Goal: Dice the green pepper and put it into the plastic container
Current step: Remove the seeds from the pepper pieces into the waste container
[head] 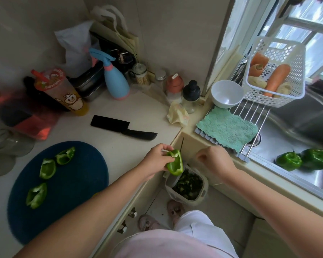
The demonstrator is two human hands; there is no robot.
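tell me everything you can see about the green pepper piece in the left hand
The glossy green pepper piece is a hollowed, curved wall section with its inner side facing the camera and pale pith along its upper edge. It hangs roughly upright, beyond the edge of the pale counter, above a floor bin of dark green scraps. Only the left hand touches it, gripping its left side.

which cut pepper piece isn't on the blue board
The pepper piece gripped by the left hand, held past the counter edge; the other three pieces lie on the blue board.
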